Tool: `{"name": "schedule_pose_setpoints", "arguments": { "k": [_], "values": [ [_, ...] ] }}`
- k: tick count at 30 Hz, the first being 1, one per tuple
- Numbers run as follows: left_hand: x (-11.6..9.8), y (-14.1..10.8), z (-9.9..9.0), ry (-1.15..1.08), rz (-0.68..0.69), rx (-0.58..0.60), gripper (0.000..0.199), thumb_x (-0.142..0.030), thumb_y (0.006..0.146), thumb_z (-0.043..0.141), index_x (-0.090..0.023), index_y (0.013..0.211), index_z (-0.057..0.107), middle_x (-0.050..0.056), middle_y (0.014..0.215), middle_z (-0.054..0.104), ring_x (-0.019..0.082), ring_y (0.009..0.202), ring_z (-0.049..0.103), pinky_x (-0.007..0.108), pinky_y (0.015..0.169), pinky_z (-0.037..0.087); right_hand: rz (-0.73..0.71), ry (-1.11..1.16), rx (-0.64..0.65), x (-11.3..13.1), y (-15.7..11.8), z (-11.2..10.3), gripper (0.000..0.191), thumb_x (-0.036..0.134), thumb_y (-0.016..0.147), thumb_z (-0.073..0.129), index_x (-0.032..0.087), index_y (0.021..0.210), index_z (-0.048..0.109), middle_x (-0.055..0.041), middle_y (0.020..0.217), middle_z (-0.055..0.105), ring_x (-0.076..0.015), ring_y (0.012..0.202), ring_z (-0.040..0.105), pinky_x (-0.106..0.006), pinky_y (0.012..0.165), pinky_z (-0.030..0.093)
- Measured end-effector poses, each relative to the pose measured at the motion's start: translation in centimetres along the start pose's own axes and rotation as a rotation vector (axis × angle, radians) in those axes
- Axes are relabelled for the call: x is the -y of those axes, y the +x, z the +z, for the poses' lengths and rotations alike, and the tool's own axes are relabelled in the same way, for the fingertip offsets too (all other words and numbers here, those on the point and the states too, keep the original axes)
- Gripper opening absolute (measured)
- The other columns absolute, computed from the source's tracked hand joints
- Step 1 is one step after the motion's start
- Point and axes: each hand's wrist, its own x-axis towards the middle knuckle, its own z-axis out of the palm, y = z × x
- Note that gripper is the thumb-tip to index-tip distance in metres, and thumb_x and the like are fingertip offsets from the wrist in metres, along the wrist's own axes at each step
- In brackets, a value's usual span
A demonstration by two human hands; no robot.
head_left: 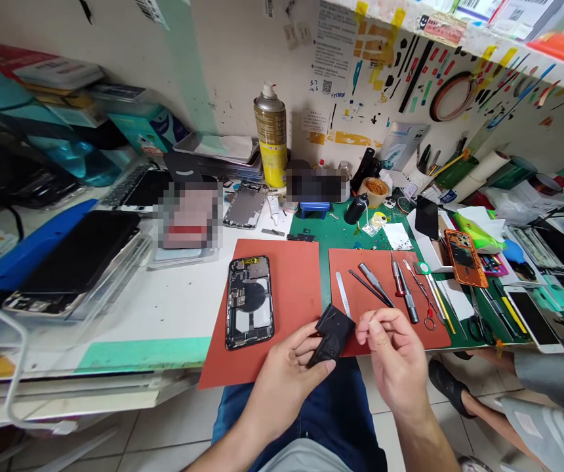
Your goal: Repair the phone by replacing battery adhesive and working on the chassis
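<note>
A flat black part, which looks like a phone battery, is held by its edges in my left hand, over the front edge of the table. Close to its right side is my right hand, thumb and forefinger pinched together; anything between the fingertips is too small to name. Left of my hands an opened phone housing lies on the red mat, its inner parts showing. On the second red mat are a metal blade, tweezers and several screwdrivers.
A yellow spray can stands at the back by the wall. Phones in trays crowd the left. At right lie an orange phone back, scissors and a white phone. Another person's leg shows at the lower right.
</note>
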Motion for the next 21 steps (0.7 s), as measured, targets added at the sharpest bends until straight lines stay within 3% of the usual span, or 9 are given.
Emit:
{"name": "schedule_pose_setpoints", "arguments": {
  "k": [4,7,10,12,14,17,21],
  "values": [
    [-0.1,-0.1,-0.5,-0.064,-0.051,0.005,0.073,-0.037,0.071,0.100,-0.018,0.137,0.073,0.014,0.122,0.083,0.029,0.112,0.078,0.035,0.097,0.061,-0.070,-0.093,-0.129,2.2,2.0,-2.6,0.017,0.035,0.094,0.086,0.024,0.098,0.075,-0.0022,0.087,0.076,-0.0156,0.077,0.072,-0.029,0.076,0.061],
    [-0.2,-0.3,-0.8,-0.093,-0.045,-0.002,0.073,-0.037,0.071,0.102,-0.019,0.136,0.074,0.014,0.123,0.082,0.029,0.114,0.078,0.035,0.101,0.060,-0.137,-0.219,-0.162,4.0,5.4,-4.2,0.024,0.035,0.089,0.090,0.024,0.102,0.073,-0.0023,0.089,0.078,-0.0182,0.077,0.075,-0.031,0.076,0.061],
    [-0.4,-0.3,-1.0,-0.097,-0.044,-0.012,0.074,-0.038,0.069,0.103,-0.019,0.135,0.075,0.014,0.123,0.082,0.031,0.117,0.078,0.039,0.106,0.060,-0.330,-0.653,-0.168,5.4,10.8,-4.9,0.021,0.039,0.105,0.067,0.024,0.119,0.072,-0.0019,0.091,0.075,-0.0176,0.077,0.071,-0.029,0.071,0.056],
    [-0.6,-0.2,-1.0,-0.093,-0.051,-0.010,0.076,-0.039,0.068,0.104,-0.019,0.135,0.075,0.015,0.124,0.082,0.033,0.119,0.078,0.042,0.108,0.060,-0.391,-0.990,-0.152,5.8,15.2,-4.8,0.032,0.033,0.111,0.048,0.023,0.133,0.069,-0.0011,0.087,0.073,-0.0177,0.071,0.066,-0.029,0.066,0.051],
    [-0.7,-0.2,-1.0,-0.095,-0.054,-0.008,0.078,-0.040,0.067,0.104,-0.018,0.136,0.075,0.016,0.124,0.082,0.035,0.120,0.078,0.045,0.109,0.060,-0.376,-1.133,-0.115,5.8,19.6,-4.5,0.033,0.026,0.108,0.048,0.021,0.132,0.071,-0.0020,0.084,0.074,-0.0202,0.074,0.068,-0.031,0.073,0.052],
    [-0.8,-0.1,-0.9,-0.115,-0.059,-0.013,0.079,-0.039,0.066,0.105,-0.019,0.136,0.074,0.016,0.122,0.082,0.035,0.118,0.078,0.045,0.106,0.061,-0.327,-1.328,-0.060,5.1,25.2,-4.2,0.032,0.018,0.104,0.055,0.017,0.130,0.073,-0.0095,0.099,0.080,-0.0269,0.095,0.075,-0.039,0.092,0.054],
    [-0.5,0.0,-1.0,-0.146,-0.059,-0.019,0.076,-0.036,0.068,0.104,-0.020,0.136,0.074,0.015,0.122,0.083,0.031,0.119,0.078,0.040,0.107,0.060,-0.265,-1.535,0.082,4.1,29.2,-4.4,0.028,0.037,0.105,0.071,0.017,0.125,0.073,-0.0095,0.121,0.077,-0.0261,0.112,0.074,-0.048,0.104,0.056]
  ]
}}
